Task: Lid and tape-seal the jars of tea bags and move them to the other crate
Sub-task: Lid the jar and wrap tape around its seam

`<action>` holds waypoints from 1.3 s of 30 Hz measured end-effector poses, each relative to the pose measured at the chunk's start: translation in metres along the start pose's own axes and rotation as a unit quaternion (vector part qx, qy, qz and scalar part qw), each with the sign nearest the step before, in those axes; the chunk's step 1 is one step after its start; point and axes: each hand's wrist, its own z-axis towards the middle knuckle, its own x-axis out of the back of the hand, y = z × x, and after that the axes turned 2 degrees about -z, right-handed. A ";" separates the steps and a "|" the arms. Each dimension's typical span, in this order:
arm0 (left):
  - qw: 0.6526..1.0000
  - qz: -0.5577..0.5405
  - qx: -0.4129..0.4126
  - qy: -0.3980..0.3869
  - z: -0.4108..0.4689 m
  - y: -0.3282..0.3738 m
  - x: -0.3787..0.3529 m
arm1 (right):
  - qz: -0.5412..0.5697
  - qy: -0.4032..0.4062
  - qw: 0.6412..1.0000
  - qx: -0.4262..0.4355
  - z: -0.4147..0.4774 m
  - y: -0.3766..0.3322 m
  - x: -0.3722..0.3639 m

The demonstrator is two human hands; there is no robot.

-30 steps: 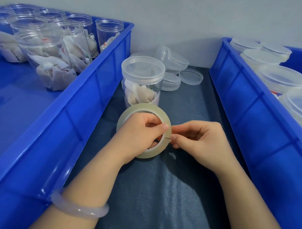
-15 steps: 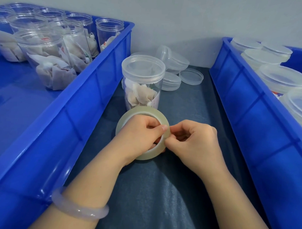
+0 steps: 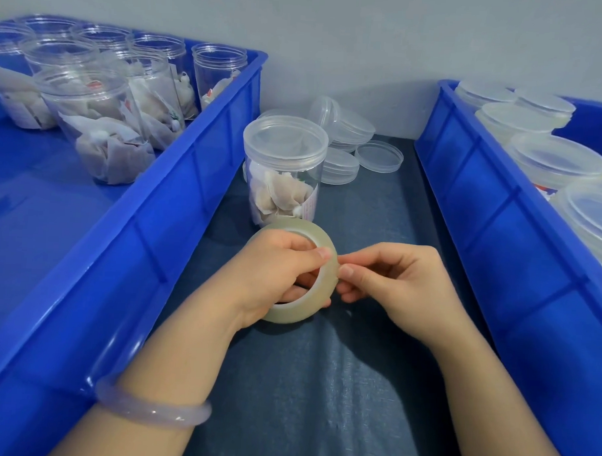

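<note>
A clear jar of tea bags (image 3: 283,172) with its lid on stands upright on the dark cloth between two blue crates. Just in front of it my left hand (image 3: 274,271) grips a roll of clear tape (image 3: 325,280), fingers through its core. My right hand (image 3: 393,282) pinches at the roll's right edge with thumb and forefinger, where the tape end lies. The left crate (image 3: 164,202) holds several open jars of tea bags (image 3: 101,132). The right crate (image 3: 482,186) holds several lidded jars (image 3: 554,161).
Several loose clear lids (image 3: 357,141) lie stacked and scattered behind the jar, near the grey wall. The dark cloth (image 3: 321,382) runs as a narrow strip between the crates' walls. A pale bangle (image 3: 153,410) sits on my left wrist.
My right hand has closed in on the roll's edge from a small gap a second ago. The roll has lifted slightly towards the jar. The jar has not moved.
</note>
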 end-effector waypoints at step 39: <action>0.982 0.064 -0.170 -0.047 -0.013 0.011 0.002 | 0.096 0.175 0.970 0.140 -0.003 -0.016 0.026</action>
